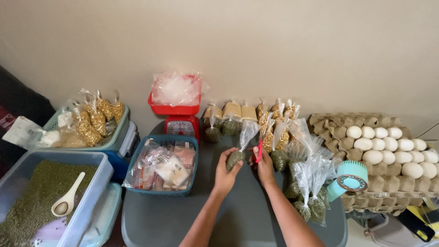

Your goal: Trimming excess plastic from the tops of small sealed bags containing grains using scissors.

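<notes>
Left hand (226,170): your fingers close round the small clear plastic bag of green beans (237,157).
Right hand (264,165): your fingers pinch the red tie (259,151); keep the neck tight.

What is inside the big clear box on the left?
The clear box is filled with small green beans. A white plastic spoon lies on top of them. The beans cover whatever is underneath, so the bottom cannot be seen.
</notes>
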